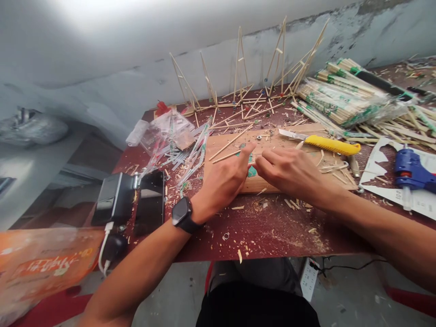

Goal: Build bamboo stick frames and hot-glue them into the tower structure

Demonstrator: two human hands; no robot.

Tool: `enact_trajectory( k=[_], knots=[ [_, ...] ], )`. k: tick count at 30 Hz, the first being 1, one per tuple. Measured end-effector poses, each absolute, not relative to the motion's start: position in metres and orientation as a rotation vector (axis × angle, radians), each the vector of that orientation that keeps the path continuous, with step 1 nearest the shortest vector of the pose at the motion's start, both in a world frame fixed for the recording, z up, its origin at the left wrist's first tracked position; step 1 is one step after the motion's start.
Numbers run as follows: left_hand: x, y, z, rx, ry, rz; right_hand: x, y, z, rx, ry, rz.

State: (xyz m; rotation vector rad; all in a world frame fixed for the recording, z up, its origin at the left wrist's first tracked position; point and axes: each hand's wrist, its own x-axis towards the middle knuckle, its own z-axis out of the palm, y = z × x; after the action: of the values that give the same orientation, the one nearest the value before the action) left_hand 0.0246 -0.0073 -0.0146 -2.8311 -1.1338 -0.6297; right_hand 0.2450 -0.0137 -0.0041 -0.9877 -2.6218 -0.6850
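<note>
Left hand [229, 175] and right hand [289, 170] closing on a thin stick [251, 164] over the board

The thin stick is showing as a short pale stretch between the two hands, above a green patch [252, 171] on the wooden board [257, 185]. The fingers of both hands are curling in and pinching it from either side, the left thumb pointing up and away; most of its length is hiding behind the knuckles. A black watch [181, 211] is circling the left wrist.

Beyond the right hand, a yellow utility knife [330, 144] is lying on the board with its blade pointing left, and a small metal ring [259, 137] is sitting near the blade's tip. Slender stick frames [240, 63] are standing along the wall at the back of the worktop [245, 231]. Wrapped stick bundles [340, 95] are piling up at the right, a blue glue gun [413, 170] is lying nearer, and clear wrappers [177, 131] are spreading to the left, with wood shavings scattering all about
</note>
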Motion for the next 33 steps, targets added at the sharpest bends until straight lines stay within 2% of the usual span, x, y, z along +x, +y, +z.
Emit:
enact_trajectory(
  k=[9,21,26,30,33],
  knots=[
    [0.028,-0.017,-0.014,-2.926,-1.263,-0.687,0.238,-0.026,0.006,-1.213,-2.726,-0.444],
    [0.038,-0.033,-0.004,-2.869,-1.39,-0.69,0.228,-0.049,0.011,-1.322,-2.573,-0.516],
    [0.034,-0.025,-0.002,-2.85,-1.367,-0.92,0.235,-0.035,0.007,-1.145,-2.459,-0.584],
    [0.023,-0.017,0.0,-3.017,-1.234,-1.083,0.247,-0.018,0.001,-0.913,-2.449,-0.411],
    [0.018,-0.016,0.006,-3.184,-1.091,-1.08,0.256,-0.008,0.002,-0.76,-2.494,-0.256]
  ],
)
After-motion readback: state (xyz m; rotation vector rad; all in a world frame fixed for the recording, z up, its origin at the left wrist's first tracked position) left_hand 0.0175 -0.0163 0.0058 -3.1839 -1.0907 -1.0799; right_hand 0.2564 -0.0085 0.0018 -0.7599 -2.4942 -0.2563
